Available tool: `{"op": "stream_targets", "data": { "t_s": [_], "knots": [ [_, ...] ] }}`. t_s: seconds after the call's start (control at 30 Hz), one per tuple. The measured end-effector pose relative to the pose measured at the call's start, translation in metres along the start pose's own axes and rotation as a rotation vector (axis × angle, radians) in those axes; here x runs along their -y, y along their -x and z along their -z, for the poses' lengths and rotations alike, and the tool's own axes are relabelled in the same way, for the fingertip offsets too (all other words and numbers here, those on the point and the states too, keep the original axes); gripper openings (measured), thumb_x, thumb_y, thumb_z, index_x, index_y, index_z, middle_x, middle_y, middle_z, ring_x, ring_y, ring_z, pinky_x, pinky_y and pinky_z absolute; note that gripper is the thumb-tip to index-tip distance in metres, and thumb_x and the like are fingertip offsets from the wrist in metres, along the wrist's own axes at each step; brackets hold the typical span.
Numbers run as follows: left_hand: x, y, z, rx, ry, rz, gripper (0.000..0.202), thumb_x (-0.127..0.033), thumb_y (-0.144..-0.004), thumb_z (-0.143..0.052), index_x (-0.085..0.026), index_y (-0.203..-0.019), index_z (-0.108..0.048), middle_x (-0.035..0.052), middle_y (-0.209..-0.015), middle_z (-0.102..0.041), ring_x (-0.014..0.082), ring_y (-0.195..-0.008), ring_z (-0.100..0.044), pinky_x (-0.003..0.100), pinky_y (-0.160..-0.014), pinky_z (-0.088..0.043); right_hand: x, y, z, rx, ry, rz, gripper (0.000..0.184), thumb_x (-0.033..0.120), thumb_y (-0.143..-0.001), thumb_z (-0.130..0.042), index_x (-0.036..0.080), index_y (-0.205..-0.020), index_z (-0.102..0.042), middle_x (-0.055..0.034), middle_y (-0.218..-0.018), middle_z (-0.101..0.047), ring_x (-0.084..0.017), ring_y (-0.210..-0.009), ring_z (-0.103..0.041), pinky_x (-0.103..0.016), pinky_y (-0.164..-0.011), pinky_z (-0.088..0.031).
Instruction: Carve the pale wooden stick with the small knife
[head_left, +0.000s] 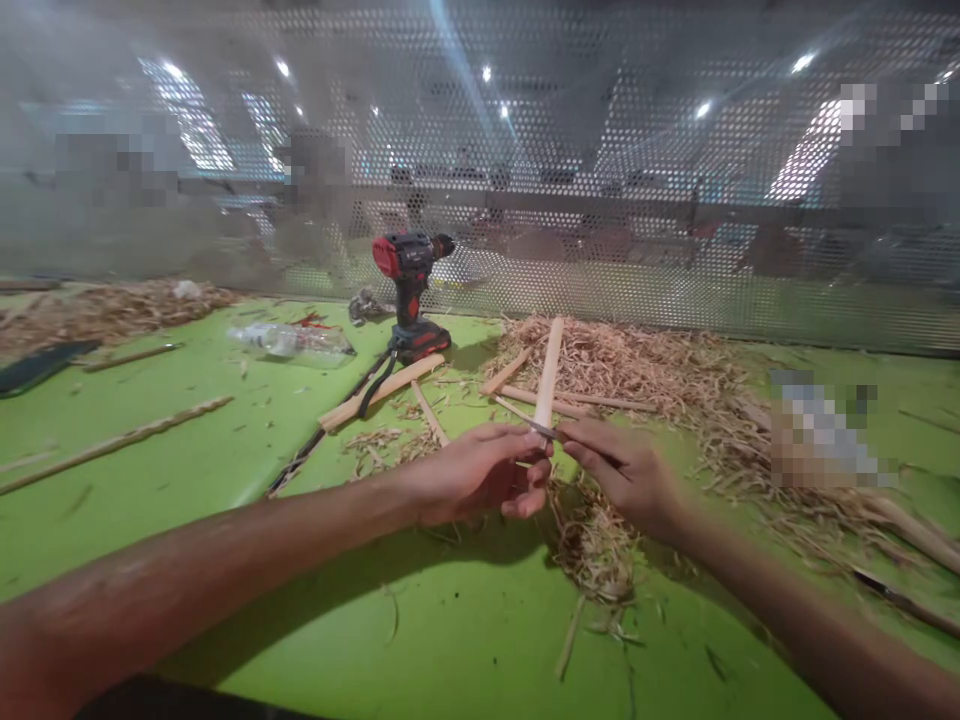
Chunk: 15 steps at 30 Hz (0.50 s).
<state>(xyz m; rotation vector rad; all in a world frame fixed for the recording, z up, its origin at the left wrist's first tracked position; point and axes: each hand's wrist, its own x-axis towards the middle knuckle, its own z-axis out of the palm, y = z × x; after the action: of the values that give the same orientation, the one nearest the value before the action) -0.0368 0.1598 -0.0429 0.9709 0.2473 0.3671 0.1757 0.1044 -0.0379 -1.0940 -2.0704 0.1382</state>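
Observation:
My left hand (480, 470) is curled, its thumb and fingers pinched on a flat wooden stick (548, 373) that points away from me. My right hand (626, 470) meets it from the right, fingers closed on a thin blade-like tool (541, 429) whose tip touches the stick's near end. Both hands hover over a heap of wood shavings (600, 545) on the green table (225, 420).
A red and black cordless drill (411, 290) stands upright behind. Several wooden sticks (379, 392) lie around it, a long one (120, 440) at the left. A crushed plastic bottle (292, 342) lies left of the drill. Perforated metal screen (600, 200) closes the back.

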Motion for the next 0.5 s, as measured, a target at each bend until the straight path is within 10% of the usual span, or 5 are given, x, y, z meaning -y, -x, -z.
{"op": "stream_targets", "data": {
  "t_s": [0.5],
  "knots": [
    [0.0012,0.0044,-0.0086,0.064,0.062,0.009,0.014,-0.024,-0.095,-0.057,-0.013,-0.088,-0.058,-0.003,-0.072,-0.041,0.0072,-0.056,-0.049,0.024,-0.06,-0.037,-0.0038,0.0015,0.004,-0.014,0.188,0.157,0.027,0.027,-0.098,-0.051,0.023,-0.111,-0.075,-0.0054,-0.084,-0.075,-0.019,-0.072,-0.069,-0.03,-0.061,-0.057]
  ]
}}
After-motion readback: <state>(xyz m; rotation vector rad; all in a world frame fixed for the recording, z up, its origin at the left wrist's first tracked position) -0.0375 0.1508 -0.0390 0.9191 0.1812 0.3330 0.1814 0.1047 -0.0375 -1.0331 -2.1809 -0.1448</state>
